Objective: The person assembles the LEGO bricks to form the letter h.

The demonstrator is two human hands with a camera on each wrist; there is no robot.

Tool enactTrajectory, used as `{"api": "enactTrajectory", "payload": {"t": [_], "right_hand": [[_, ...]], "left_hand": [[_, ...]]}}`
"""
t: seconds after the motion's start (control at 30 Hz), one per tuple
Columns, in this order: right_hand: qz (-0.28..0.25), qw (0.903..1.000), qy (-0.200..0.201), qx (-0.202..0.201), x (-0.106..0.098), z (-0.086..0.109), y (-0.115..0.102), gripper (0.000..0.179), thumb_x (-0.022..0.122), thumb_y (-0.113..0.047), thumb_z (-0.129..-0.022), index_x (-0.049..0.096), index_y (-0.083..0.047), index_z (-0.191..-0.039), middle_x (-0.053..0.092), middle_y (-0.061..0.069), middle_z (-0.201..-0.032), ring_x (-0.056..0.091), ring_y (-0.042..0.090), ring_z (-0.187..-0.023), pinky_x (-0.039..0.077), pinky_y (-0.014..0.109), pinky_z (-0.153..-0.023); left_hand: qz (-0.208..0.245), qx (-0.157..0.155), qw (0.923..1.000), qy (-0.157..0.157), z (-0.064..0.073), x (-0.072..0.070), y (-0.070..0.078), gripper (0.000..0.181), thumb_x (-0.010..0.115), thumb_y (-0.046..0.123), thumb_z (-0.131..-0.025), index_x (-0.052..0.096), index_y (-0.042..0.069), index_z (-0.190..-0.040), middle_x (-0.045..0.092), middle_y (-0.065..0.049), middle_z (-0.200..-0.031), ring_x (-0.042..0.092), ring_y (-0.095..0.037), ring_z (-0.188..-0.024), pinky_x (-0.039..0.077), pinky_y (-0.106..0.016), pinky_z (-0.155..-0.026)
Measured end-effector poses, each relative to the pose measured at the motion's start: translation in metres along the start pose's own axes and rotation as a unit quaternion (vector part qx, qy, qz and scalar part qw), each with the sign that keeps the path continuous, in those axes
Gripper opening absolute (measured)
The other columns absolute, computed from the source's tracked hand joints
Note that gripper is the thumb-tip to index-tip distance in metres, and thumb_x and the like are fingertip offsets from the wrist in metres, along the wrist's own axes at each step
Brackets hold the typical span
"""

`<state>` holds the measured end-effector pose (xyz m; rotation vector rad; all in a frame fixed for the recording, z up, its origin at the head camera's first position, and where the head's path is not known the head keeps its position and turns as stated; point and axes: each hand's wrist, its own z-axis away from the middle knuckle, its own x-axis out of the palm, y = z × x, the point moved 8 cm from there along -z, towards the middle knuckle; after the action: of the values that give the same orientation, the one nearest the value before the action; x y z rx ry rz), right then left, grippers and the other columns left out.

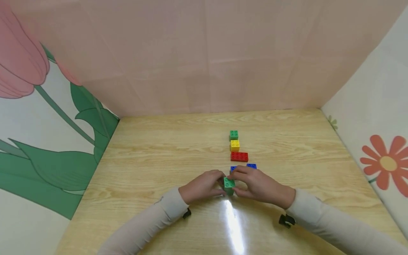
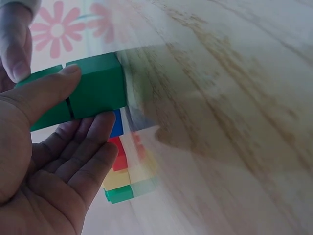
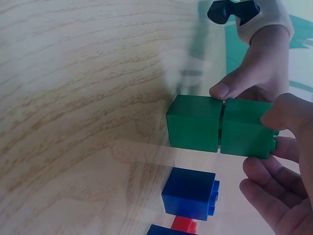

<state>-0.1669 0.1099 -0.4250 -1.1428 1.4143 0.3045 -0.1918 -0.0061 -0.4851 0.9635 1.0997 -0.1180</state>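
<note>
Behind, as the largest thing of the room, a wide pale pink backdrop (image 1: 207, 56) with some fold lines. To the left, a side panel with a big tulip (image 1: 20, 53); to the right, a whitish panel with an orange-red flower (image 1: 388, 163). Below, a wooden table (image 1: 153, 141), light brown and rather glossy, with a strong white glare nearer than the hands. On such a smooth top, perhaps easy sliding for any brick pushed sideways.

Above the table, in pale sleeves (image 1: 140, 223), two hands close together. In the grip of the left hand (image 1: 204, 185), between thumb and fingers, the lower green brick (image 3: 194, 122); in the pinch of the right hand (image 1: 262, 186), the upper green brick (image 3: 244, 127), directly on top. Contact of the lower one with the table: not possible to tell.

Farther off, a longer red brick (image 1: 239, 157). Then the smaller ones: just beside the right hand, two blue bricks (image 1: 251, 165); beyond the red, a yellow brick (image 1: 234, 145) and a far green brick (image 1: 234, 135).

Main danger, by judgement: a knock against the blue bricks, because of so little room around the right fingers. Next, a tilted stack, from unequal pressing. Smallest, between both held bricks, a thin dark seam: possibly incomplete seating, with risk of separation under a pull.
</note>
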Motion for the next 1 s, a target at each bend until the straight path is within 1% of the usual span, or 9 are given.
{"api": "enactTrajectory", "payload": {"t": [0.1,0.33,0.6,0.73,1.0], "right_hand": [[0.007,1.0,0.001,-0.002,-0.0002,-0.0008,-0.0002,0.031,0.075,-0.023,-0.085,0.068,-0.014,-0.114,0.059,-0.006,-0.11,0.061,0.012,-0.091,0.053,0.018,-0.074],[0.013,0.9998,0.014,-0.011,-0.0018,-0.0015,-0.0006,0.031,0.076,-0.022,-0.085,0.068,-0.013,-0.114,0.059,-0.004,-0.111,0.062,0.013,-0.092,0.053,0.018,-0.074],[0.004,0.9998,0.012,-0.017,0.0003,0.0006,0.0012,0.031,0.076,-0.02,-0.085,0.067,-0.012,-0.114,0.059,-0.002,-0.11,0.062,0.013,-0.09,0.055,0.021,-0.073],[0.004,0.9999,0.006,-0.011,0.0015,0.0011,0.001,0.031,0.075,-0.022,-0.086,0.067,-0.013,-0.114,0.058,-0.004,-0.109,0.061,0.012,-0.089,0.054,0.019,-0.073],[0.005,0.9999,-0.011,0.005,0.0028,0.0008,0.0004,0.028,0.074,-0.025,-0.086,0.068,-0.014,-0.112,0.056,-0.007,-0.106,0.059,0.01,-0.085,0.053,0.017,-0.071]], "left_hand": [[-0.005,0.004,1.0,0.005,-0.0001,-0.0001,-0.0004,0.038,0.076,0.03,-0.086,0.061,0.014,-0.117,0.061,0.012,-0.101,0.058,-0.001,-0.093,0.047,-0.014,-0.083],[-0.013,0.029,0.9992,0.024,0.0007,-0.0028,0.0019,0.04,0.077,0.028,-0.085,0.061,0.012,-0.118,0.062,0.01,-0.101,0.058,-0.002,-0.095,0.046,-0.013,-0.084],[-0.004,0.014,0.9997,0.017,0.0008,-0.0028,0.0017,0.04,0.077,0.027,-0.085,0.061,0.011,-0.118,0.062,0.009,-0.102,0.058,-0.002,-0.094,0.047,-0.014,-0.083],[0.0,0.011,0.9998,0.014,0.0011,-0.0016,0.001,0.04,0.078,0.026,-0.085,0.061,0.012,-0.119,0.062,0.01,-0.102,0.057,-0.001,-0.093,0.047,-0.014,-0.083],[0.0,0.015,0.9998,0.011,0.0017,0.0005,0.0023,0.041,0.078,0.024,-0.085,0.061,0.012,-0.12,0.061,0.01,-0.103,0.058,-0.003,-0.095,0.047,-0.014,-0.083]]}}
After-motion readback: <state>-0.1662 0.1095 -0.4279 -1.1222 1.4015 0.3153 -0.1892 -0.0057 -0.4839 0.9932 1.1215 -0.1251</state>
